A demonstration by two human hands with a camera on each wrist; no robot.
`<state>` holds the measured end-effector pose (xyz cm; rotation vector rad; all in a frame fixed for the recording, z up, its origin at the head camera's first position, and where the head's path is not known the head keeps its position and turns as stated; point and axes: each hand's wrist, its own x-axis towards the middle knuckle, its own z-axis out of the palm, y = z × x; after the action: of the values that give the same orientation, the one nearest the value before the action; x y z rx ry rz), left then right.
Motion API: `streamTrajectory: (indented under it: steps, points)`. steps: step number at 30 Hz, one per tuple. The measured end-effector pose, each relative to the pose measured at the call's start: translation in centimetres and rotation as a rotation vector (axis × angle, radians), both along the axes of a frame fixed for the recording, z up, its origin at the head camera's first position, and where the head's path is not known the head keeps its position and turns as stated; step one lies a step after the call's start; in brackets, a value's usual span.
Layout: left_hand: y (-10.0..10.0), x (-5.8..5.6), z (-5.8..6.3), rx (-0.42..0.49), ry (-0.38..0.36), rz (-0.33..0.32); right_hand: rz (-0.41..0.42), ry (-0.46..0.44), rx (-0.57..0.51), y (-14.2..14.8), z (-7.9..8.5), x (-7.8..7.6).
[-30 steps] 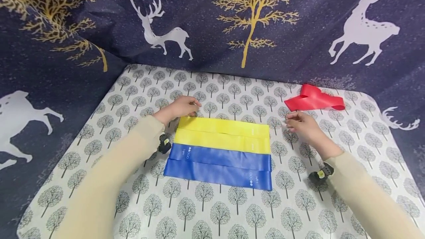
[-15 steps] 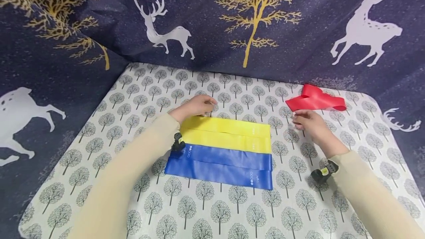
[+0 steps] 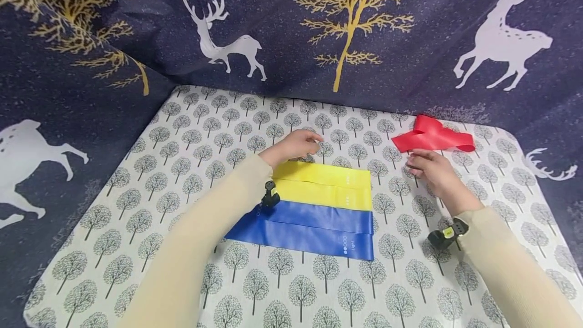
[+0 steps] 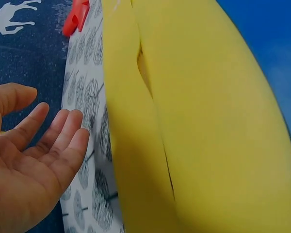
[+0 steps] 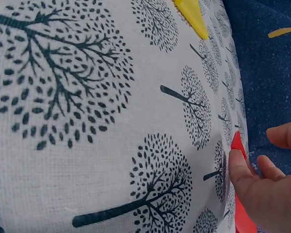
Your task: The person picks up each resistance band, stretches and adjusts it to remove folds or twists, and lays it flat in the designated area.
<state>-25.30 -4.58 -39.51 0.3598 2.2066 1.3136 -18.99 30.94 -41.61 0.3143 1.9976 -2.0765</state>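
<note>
Two flat resistance bands lie side by side on the table: a yellow band [image 3: 325,181] at the back and a blue band [image 3: 309,231] with "Light" printed on it in front. My left hand [image 3: 297,146] hovers by the yellow band's back edge, fingers loosely bent and holding nothing; its forearm hides the left part of both bands. A crumpled red band [image 3: 432,136] lies at the back right. Just in front of it is my right hand [image 3: 430,168], relaxed, with nothing in its grasp. In the right wrist view the fingertips overlap the red band [image 5: 243,216]; whether they touch is unclear.
A white cloth [image 3: 300,290] printed with trees covers the table. Behind it and at the left hangs a dark blue curtain [image 3: 282,24] with deer and gold trees. Each wrist wears a small black camera, such as the right one [image 3: 444,236].
My left hand has moved right along the yellow band's back edge, its forearm covering more of the bands. My right hand has shifted slightly right, closer to the red band. The bands stay put.
</note>
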Motion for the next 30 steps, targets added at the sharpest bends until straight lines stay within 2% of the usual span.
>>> streamTrajectory:
  steps: [5, 10, 14, 19, 27, 30]
  points:
    - [1.4, -0.3, -0.4, 0.03, -0.027, 0.012, -0.048, -0.03, -0.033, 0.5, 0.3, -0.1]
    - [2.6, -0.1, -0.5, -0.001, 0.035, 0.011, -0.077, -0.053, -0.07, 1.3, 0.4, -0.3]
    - [3.6, 0.1, -0.4, -0.02, 0.087, -0.015, -0.108, -0.065, -0.109, 1.9, 0.4, -0.3]
    - [4.9, 0.1, -0.4, -0.041, 0.123, -0.022, -0.17, -0.097, -0.209, 2.5, 0.4, -0.4]
    - [6.5, 0.2, -0.4, 0.003, 0.103, 0.001, -0.193, -0.156, -0.25, 3.0, 0.4, -0.9]
    - [6.9, 0.2, -0.5, 0.036, 0.085, 0.022, -0.221, -0.172, -0.321, 3.0, 0.5, -1.2]
